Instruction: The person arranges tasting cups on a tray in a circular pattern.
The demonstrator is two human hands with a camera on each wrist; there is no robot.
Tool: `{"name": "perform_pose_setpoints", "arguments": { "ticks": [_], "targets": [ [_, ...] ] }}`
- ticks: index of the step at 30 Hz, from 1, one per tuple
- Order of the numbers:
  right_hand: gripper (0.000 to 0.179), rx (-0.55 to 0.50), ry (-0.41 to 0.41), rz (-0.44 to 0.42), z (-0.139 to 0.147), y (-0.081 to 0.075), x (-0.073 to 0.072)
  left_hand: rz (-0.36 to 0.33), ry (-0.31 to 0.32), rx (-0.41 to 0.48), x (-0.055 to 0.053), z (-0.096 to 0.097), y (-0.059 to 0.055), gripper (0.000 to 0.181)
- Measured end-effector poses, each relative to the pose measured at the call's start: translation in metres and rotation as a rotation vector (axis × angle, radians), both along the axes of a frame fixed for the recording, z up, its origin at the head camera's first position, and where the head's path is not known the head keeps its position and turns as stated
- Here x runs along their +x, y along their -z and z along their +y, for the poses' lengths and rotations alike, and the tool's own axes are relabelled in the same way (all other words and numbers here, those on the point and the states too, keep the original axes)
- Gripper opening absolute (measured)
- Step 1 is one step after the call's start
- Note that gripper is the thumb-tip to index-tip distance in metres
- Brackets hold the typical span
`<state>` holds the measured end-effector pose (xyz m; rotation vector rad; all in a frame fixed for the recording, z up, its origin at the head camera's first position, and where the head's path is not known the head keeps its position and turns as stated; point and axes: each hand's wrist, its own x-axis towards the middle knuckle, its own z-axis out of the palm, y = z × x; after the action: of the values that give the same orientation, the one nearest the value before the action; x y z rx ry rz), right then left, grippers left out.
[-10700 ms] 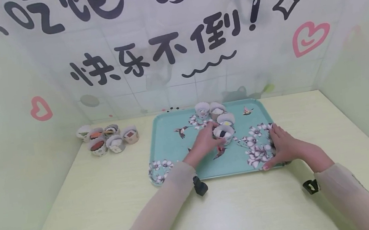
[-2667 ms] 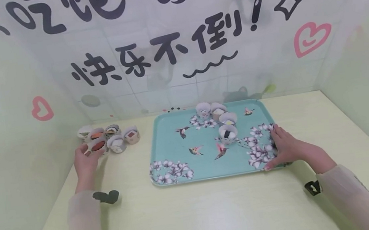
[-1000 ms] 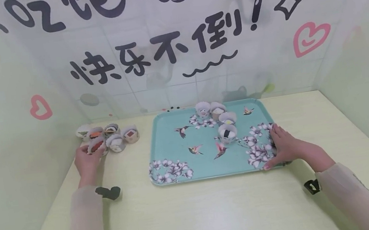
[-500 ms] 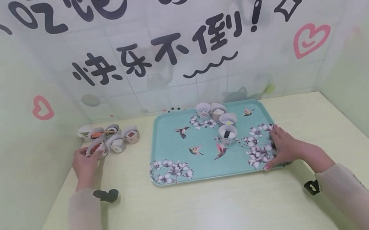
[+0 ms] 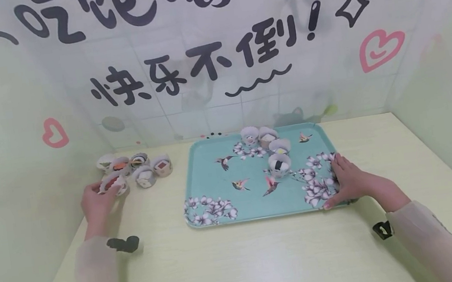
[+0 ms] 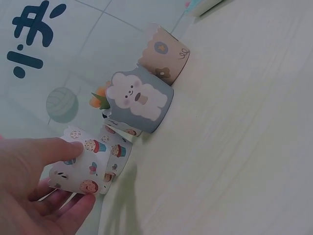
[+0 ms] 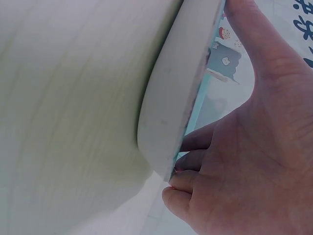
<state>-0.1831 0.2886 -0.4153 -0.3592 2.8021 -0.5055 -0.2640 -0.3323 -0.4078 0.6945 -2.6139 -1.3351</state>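
My left hand (image 5: 97, 204) pinches a paper baking cup (image 5: 113, 179) with something red inside, at the far left of the table. Cupcakes and cookies are printed on its white wall, seen in the left wrist view, where my thumb (image 6: 68, 151) presses one side and fingertips support the other. Right beside it stand several more paper cups, including a grey one with a white bear (image 6: 139, 98). My right hand (image 5: 353, 181) rests with straight, spread fingers along the near right corner of the teal floral tray (image 5: 208, 171), thumb on the front edge.
Several filled paper cups stand on the tray, the nearest a cup with a black-and-white filling (image 5: 279, 165). Left of the tray is a cup with a dark red square (image 5: 162, 165). The pale table (image 5: 241, 261) meets printed walls at back and sides.
Earlier my left hand was at a cup on the tray, then went left to the red-filled cup. That cup has now shifted slightly left, away from its neighbours. My right hand has stayed put.
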Motion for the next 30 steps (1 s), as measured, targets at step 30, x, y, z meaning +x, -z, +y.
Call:
{"name": "perform_pose_setpoints", "arguments": {
  "ticks": [30],
  "targets": [
    [0.138,-0.012,0.011,-0.018,0.001,0.0,-0.001,0.048,0.11,-0.039,0.01,0.003,-0.031,0.079]
  ]
}}
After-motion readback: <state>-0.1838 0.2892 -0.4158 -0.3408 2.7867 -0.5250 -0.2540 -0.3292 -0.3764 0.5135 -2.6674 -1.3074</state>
